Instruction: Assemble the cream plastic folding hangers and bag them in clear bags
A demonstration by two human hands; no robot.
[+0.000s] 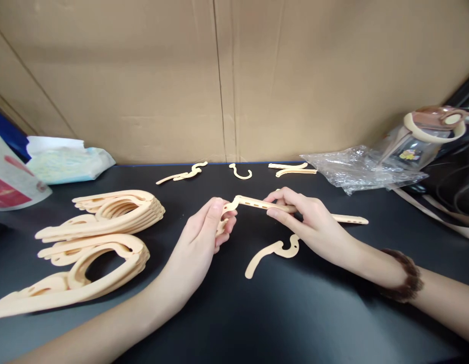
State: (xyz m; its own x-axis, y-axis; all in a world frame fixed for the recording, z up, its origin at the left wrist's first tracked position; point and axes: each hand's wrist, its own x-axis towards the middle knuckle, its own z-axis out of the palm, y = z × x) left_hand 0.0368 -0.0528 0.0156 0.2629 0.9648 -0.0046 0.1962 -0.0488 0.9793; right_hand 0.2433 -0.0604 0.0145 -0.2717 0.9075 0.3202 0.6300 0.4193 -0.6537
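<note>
My left hand is closed on a curved beige plastic hanger piece, partly hidden by the fingers. My right hand pinches a straight hanger arm with a row of slots. The two pieces meet between my hands; whether they are joined I cannot tell. Below my right hand, a loose curved hanger arm lies on the black table. Another slotted hanger arm sticks out beyond the right wrist, its other end hidden behind that hand.
Two stacks of folded hangers lie at the left. Along the back are hanger parts, a hook and two arms. A tissue pack, a cup, crinkled plastic bags and a bottle stand around.
</note>
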